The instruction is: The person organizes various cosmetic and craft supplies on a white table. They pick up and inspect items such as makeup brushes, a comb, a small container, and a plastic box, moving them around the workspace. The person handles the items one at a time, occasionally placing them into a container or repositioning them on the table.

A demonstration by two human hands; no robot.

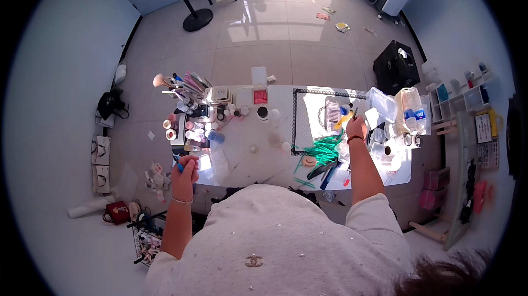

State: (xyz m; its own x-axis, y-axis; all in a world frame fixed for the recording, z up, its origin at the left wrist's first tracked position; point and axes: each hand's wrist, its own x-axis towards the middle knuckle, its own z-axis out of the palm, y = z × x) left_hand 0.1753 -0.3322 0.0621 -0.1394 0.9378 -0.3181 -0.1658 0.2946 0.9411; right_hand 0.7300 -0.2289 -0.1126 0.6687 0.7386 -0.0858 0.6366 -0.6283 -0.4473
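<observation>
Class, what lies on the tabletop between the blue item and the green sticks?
In the head view, a small round jar and, nearer the green sticks, a small white item; a faint round shape is unclear.

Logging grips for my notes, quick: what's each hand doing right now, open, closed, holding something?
Left hand: closed, holding a small blue object.
Right hand: beside a yellow item; whether it grips anything can't be told.
</observation>
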